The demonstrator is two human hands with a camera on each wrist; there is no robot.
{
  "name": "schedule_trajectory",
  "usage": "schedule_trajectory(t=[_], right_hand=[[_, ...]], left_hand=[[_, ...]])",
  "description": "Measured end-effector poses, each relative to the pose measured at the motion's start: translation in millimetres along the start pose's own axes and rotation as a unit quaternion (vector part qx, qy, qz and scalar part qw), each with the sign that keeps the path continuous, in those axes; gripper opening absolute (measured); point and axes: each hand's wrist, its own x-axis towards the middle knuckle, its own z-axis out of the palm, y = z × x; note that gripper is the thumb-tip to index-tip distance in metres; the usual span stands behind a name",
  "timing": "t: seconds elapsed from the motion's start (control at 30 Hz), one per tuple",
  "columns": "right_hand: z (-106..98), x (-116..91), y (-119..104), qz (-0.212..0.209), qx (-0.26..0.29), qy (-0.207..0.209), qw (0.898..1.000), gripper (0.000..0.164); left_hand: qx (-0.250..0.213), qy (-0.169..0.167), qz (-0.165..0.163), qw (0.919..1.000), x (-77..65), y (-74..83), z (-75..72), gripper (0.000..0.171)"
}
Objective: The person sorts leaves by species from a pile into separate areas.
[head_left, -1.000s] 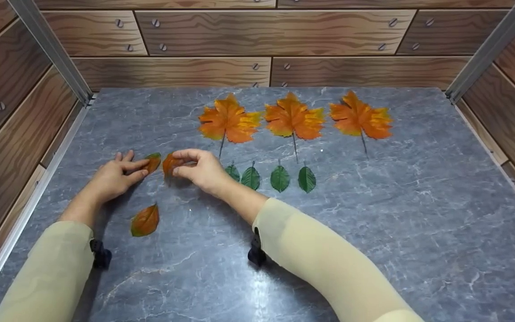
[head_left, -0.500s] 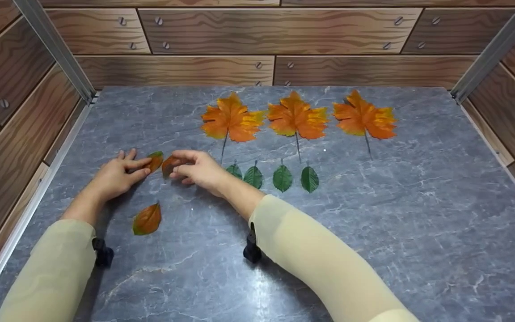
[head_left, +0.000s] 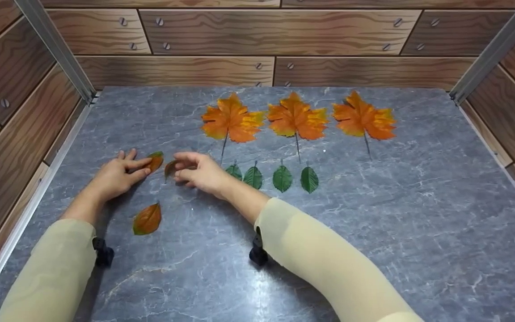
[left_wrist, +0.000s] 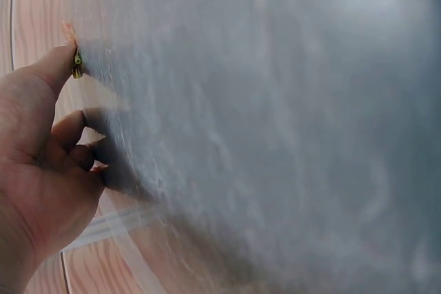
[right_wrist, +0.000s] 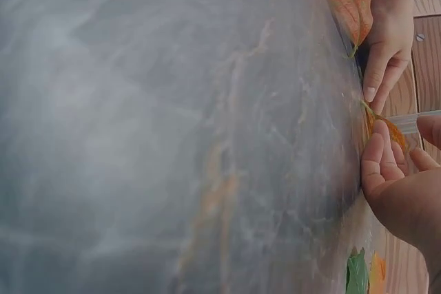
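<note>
My left hand (head_left: 119, 176) lies at the left of the table, its fingertips pressing on an orange-green leaf (head_left: 156, 162). Just to the right of it, a second orange-brown leaf (head_left: 170, 170) stands tilted at the fingertips of my right hand (head_left: 204, 174). Thumb and forefinger of that hand are spread apart, and the fingers partly cover this leaf (right_wrist: 394, 134) in the right wrist view. Nearer to me lies a third orange-green leaf (head_left: 147, 219), flat and untouched. In the left wrist view, only a thin edge of the pressed leaf (left_wrist: 77, 63) shows beside the fingers.
Several green leaves (head_left: 282, 179) lie in a row right of my right hand, one partly behind it. Behind them are three orange maple leaves (head_left: 296, 118) with stems. The grey marbled table (head_left: 418, 214) is bounded by wood-patterned walls (head_left: 280, 33) and metal posts.
My right thumb and forefinger have parted, and the hand has shifted slightly right. The leaf at its fingertips has tilted more onto its edge. The left hand keeps its place on its leaf.
</note>
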Motion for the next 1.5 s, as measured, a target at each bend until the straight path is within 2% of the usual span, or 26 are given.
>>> schedule_trajectory(t=[0.17,0.4,0.6,0.73,1.1,1.2,1.5], right_hand=[[-0.5,-8.3,0.6,-0.033,-0.046,-0.012,0.998,0.043],[7.1,-18.2,2.1,-0.091,-0.097,-0.081,0.988,0.039],[19.5,-22.8,0.7,-0.139,-0.179,-0.143,0.963,0.038],[27.6,-23.6,0.2,-0.154,-0.219,-0.174,0.948,0.039],[40.7,-22.3,0.5,-0.183,-0.306,-0.202,0.912,0.040],[41.7,-22.0,1.0,-0.190,-0.314,-0.198,0.909,0.037],[41.2,-24.9,0.7,-0.183,-0.323,-0.191,0.909,0.024]], left_hand=[[0.002,-0.001,-0.001,1.0000,0.4,-0.2,-0.4,0.060],[0.006,-0.004,0.004,1.0000,-0.1,-1.4,-1.5,0.062],[0.011,-0.003,0.012,0.9999,1.0,-2.4,-1.7,0.061],[0.016,0.000,0.013,0.9998,1.3,-2.9,-1.1,0.060],[0.016,0.002,0.018,0.9997,0.1,-2.3,-0.5,0.059],[0.016,0.001,0.020,0.9997,-0.6,-2.3,-1.0,0.060],[0.012,0.002,0.018,0.9998,-1.0,-2.2,-1.6,0.060]])
